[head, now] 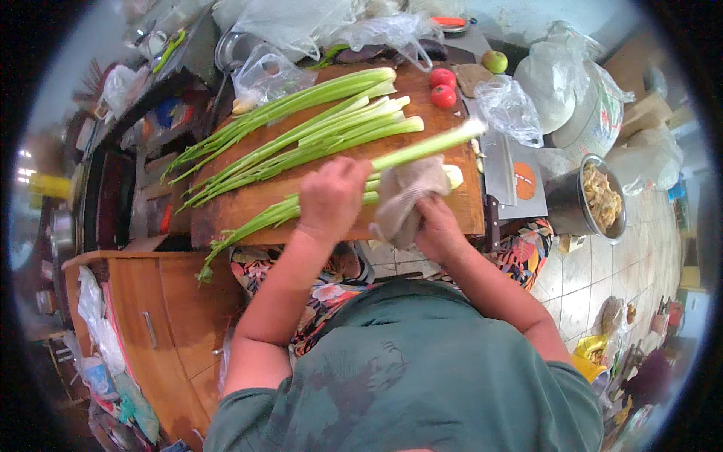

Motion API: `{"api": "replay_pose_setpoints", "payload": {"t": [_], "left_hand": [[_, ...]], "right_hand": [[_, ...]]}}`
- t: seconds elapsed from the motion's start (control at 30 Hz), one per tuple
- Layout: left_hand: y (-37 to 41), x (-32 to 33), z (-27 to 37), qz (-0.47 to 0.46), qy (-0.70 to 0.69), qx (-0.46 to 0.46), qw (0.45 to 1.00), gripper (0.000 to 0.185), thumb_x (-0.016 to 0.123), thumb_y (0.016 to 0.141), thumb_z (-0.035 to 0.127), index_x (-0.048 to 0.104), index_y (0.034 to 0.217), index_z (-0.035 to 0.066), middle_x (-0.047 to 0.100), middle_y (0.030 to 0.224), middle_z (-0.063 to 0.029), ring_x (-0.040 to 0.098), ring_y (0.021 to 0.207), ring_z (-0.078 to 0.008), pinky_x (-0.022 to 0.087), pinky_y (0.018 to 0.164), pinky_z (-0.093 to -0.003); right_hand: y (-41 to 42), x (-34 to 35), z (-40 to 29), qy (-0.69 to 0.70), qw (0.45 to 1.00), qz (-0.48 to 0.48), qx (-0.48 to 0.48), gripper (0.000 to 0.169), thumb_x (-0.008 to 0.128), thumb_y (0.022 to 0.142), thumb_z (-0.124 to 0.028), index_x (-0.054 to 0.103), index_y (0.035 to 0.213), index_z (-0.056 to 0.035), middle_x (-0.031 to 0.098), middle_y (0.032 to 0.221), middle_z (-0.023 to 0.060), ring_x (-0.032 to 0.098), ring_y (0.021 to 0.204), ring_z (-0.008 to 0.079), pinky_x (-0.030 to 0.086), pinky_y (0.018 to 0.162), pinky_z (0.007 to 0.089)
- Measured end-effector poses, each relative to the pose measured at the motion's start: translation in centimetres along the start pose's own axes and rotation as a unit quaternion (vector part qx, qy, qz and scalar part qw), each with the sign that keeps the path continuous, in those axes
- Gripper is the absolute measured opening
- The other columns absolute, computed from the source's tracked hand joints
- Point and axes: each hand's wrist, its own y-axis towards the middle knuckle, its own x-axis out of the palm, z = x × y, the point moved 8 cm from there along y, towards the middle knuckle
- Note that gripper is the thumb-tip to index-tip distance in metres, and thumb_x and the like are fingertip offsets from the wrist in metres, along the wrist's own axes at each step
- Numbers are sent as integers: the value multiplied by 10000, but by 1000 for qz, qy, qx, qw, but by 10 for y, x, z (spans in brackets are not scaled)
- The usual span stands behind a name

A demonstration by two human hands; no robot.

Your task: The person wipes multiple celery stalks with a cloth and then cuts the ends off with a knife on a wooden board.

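Note:
My left hand (333,195) is closed around a celery stalk (426,148), whose pale, slightly blurred base points up and to the right. In my right hand (441,230) is a bunched beige cloth (404,195), just below that stalk; whether the two touch, I cannot tell. Under the hands, more celery (271,212) lies on the brown wooden board (339,229), its leafy end hanging over the front edge. Part of it is hidden by my left hand and the cloth. Farther back on the board, several celery stalks (316,133) lie side by side, leaves to the left.
Two tomatoes (443,87) sit at the board's back right. A knife with a dark handle (492,223) lies by the right edge. Beyond it stands a metal pot (576,198) holding pale food. Plastic bags (277,76) crowd the back; a wooden cabinet (186,305) stands at left.

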Motion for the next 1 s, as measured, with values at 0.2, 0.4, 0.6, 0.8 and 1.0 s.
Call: {"api": "replay_pose_setpoints", "payload": {"t": [0.2,0.4,0.6,0.8,1.0], "left_hand": [[-28,-10,49,65,-59,19,996,215,645,780,93,675,993,103,642,978,-94,633,836,-292,522,678,-377],[-53,-27,64,37,-125,47,990,210,658,778,28,683,981,78,650,1001,-125,647,848,-287,537,687,-353],[-63,-74,50,37,-108,103,988,174,699,739,15,695,904,71,674,905,-109,661,739,-256,544,636,-336],[-51,-70,59,-63,-141,195,969,147,694,734,87,694,881,97,673,884,-67,659,755,-232,534,627,-336],[-48,-85,51,-112,-145,202,962,131,707,727,100,697,858,96,671,849,-60,658,747,-228,530,630,-331]], "right_hand": [[3,16,0,23,997,41,-67,313,451,924,-75,497,1232,-44,585,1149,78,585,1050,214,476,907,342],[1,-23,-40,51,983,97,-145,253,409,891,-56,523,1115,-30,621,992,120,610,923,223,507,804,347],[-29,-99,-167,-39,914,179,-363,279,418,942,-156,548,1140,-9,623,1061,103,601,997,233,486,903,372],[-53,-22,-113,-574,783,-62,-234,309,599,832,-39,562,1138,-24,611,1074,82,569,1019,179,476,871,343],[-61,24,-35,-556,769,-311,-48,336,552,840,-87,551,1169,-19,630,1073,171,600,996,274,451,898,380]]}}
